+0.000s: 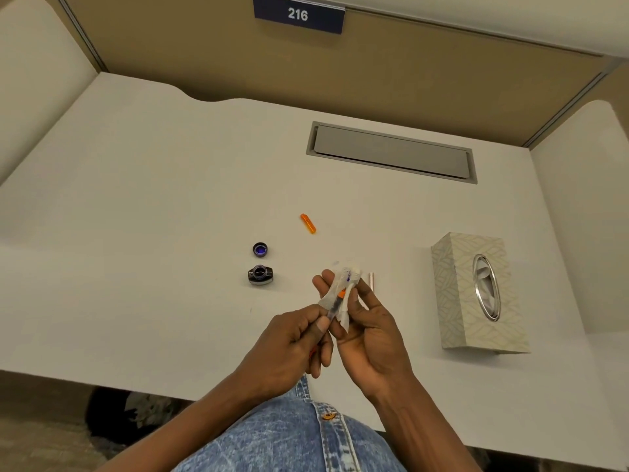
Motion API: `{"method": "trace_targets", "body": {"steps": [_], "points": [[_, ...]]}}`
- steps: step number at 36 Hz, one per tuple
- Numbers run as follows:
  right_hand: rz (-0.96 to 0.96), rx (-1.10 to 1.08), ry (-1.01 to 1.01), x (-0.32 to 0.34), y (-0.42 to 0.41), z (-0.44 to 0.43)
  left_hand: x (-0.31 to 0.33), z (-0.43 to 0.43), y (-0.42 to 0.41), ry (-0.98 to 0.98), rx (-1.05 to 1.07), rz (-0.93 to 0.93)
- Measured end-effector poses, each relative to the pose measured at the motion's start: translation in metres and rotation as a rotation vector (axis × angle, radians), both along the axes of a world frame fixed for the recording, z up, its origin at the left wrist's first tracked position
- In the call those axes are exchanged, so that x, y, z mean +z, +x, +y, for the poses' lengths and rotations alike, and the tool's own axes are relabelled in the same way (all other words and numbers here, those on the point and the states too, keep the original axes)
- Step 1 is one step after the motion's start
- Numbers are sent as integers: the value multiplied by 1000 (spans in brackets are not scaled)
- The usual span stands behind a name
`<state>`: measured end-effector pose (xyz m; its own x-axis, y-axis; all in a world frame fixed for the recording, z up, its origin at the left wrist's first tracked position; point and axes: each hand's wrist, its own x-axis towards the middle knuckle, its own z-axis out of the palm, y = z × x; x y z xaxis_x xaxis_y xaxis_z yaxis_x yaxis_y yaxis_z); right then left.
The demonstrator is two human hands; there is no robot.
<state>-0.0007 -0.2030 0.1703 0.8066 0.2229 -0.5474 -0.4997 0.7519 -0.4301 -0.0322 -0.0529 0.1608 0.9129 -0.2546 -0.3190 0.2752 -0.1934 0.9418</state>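
Observation:
My left hand (292, 345) pinches the clear rear end of an orange pen section (335, 301) between thumb and fingers. My right hand (366, 321) holds a white tissue (340, 287) wrapped round the pen's front end; the tissue carries small blue ink marks. Both hands hover just above the white desk (136, 233) near its front edge. An open ink bottle (260, 274) stands to the left of my hands, with its cap (260, 249) lying upside down behind it. An orange pen barrel (308, 223) lies further back.
A patterned tissue box (476, 291) stands on the right. A thin pale rod (371, 281) lies just behind my right hand. A grey cable hatch (391, 152) is set in the desk at the back, below tan partition walls and a sign reading 216.

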Motion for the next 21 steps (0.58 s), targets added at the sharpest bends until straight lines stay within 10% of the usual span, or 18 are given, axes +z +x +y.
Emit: {"method": "trace_targets", "body": {"steps": [8,21], "points": [[-25,-87,-60,-5,8,-10,-5,1,-2,-2,45,-85],[-176,81,-853,-12,-10,-23,3,6,5,-161,215,-132]]}}
